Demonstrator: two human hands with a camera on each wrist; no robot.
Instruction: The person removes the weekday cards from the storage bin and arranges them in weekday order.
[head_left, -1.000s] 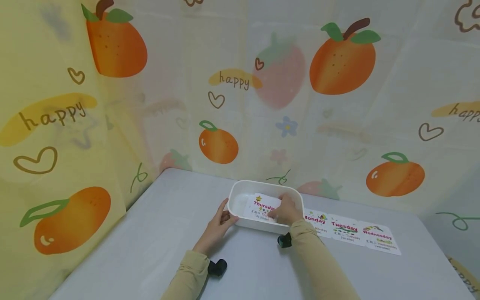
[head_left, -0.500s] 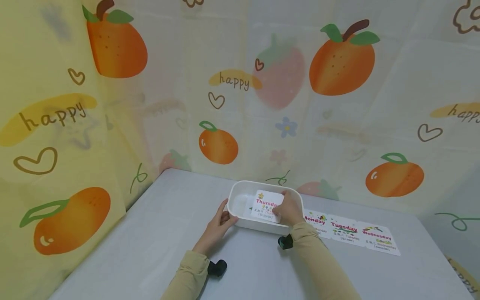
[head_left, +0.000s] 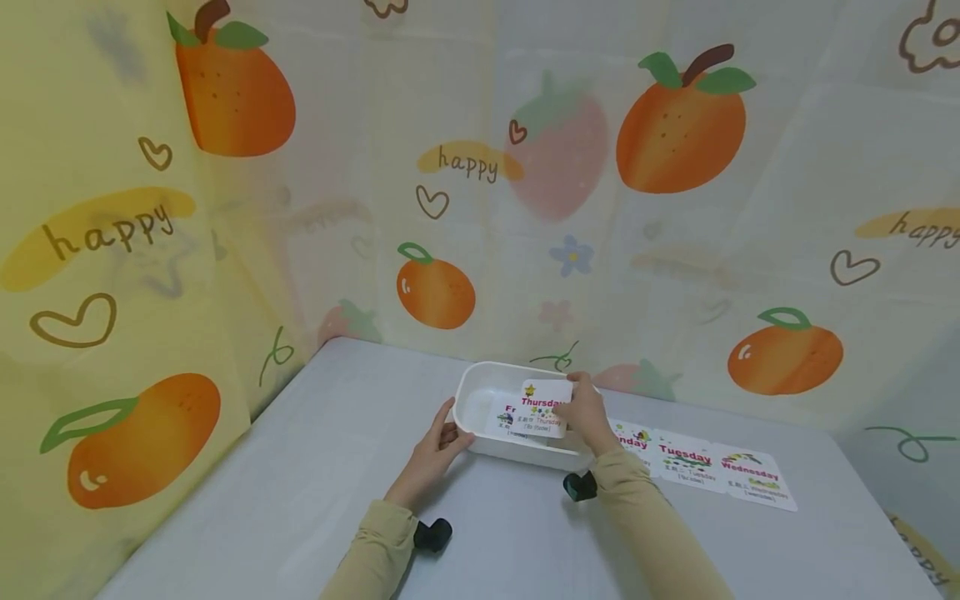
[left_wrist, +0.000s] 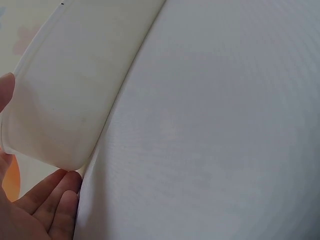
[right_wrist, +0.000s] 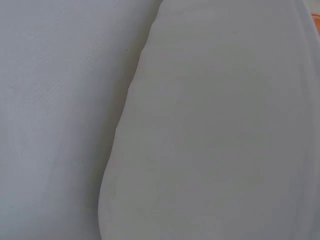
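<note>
Two hands are at work on my screen, and both are occupied. My left hand (head_left: pixel 435 454) grips the left end of the white box (head_left: pixel 525 452), thumb at the near corner, steadying it on the worktop (head_left: pixel 495 533). My right hand (head_left: pixel 588 412) pinches the right side of the Thursday card (head_left: pixel 543 414), which appears over the box's opening in front of a card starting "Fr" (head_left: pixel 506 423). How high it sits above the rim, I cannot tell.

I read the step in hand as picking that one card out of the box. The next move, to my mind, calls for a firm pinch and enough lift to clear the rim, without dragging the "Fr" card along. To the right, on the worktop, a card ending in "nday" (head_left: pixel 633 446), the Tuesday card (head_left: pixel 690 467) and the Wednesday card (head_left: pixel 757 482) run side by side, the first partly covered by my right hand and sleeve (head_left: pixel 637 517).

Only the head view gives me the cards. The left wrist view adds what it hides: fingertips tucked at the box's bottom corner, right down by the worktop. From the right wrist I get just worktop and what I take to be the box's wall; the pinch is out of that picture.
</note>
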